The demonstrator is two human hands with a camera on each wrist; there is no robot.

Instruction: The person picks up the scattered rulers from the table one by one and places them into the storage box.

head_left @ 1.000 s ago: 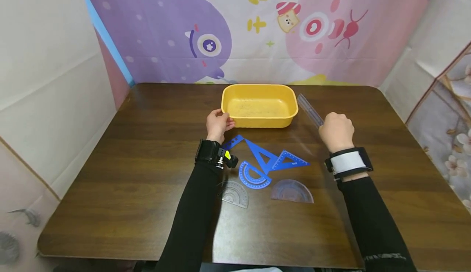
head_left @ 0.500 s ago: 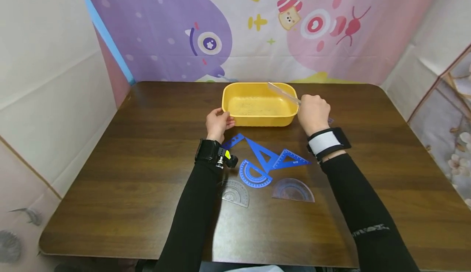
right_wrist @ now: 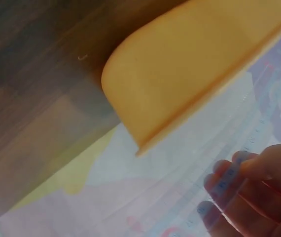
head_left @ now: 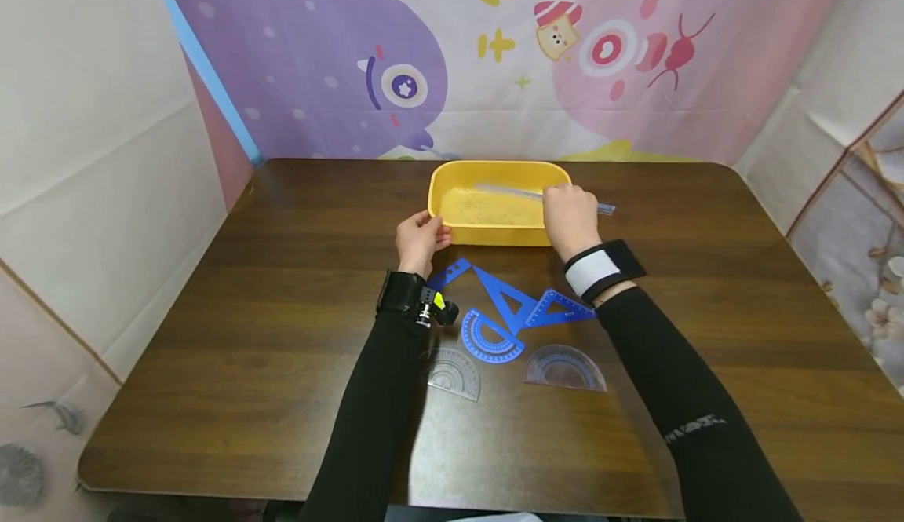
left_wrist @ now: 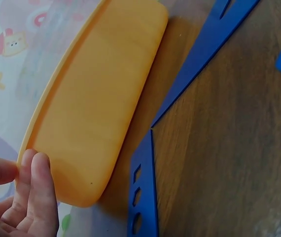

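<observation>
L hand [head_left: 418, 241] pinches yellow tub [head_left: 497, 236]; R hand [head_left: 570, 220] grips str8, clear, blue-marked ruler [head_left: 519, 192].

No txt legible — ruler [head_left: 512, 191] nos. & R sleeve [head_left: 692, 412] print blurry

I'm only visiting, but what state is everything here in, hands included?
Yellow tub: upright on the table, open-topped
Clear ruler: held, partly over the tub
Blue ruler: flat, partly hidden by a wrist
Large blue triangle: flat, meeting the small one
Small blue triangle: flat
Blue protractor: flat
Left clear protractor: flat
Right clear protractor: flat, apart from the left one
Left hand: pinching the tub's rim
Right hand: gripping the clear ruler
</observation>
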